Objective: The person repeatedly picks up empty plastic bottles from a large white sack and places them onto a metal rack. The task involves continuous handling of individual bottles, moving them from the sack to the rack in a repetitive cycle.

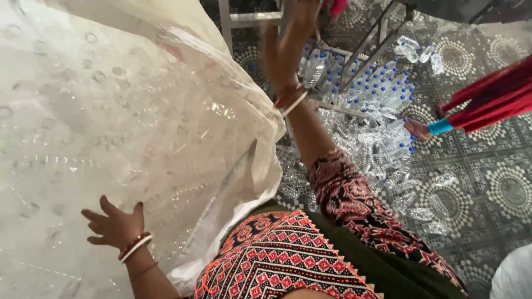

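Bottles point(382, 105), clear with blue caps, lie heaped on the patterned tile floor point(499, 182) far to the right, and my right hand point(285, 47) is raised over that way, blurred, so I cannot tell whether its fingers are apart or closed on anything. My left hand point(116, 224) rests near me with fingers point(93, 215) spread flat against the big translucent sack point(138, 111), which fills the left side and shows more clear bottles through its wall. I judge I am mid-way through bagging, steadying the sack. Another person's foot point(417, 128) and red garment point(493, 99) stand beside the heap.
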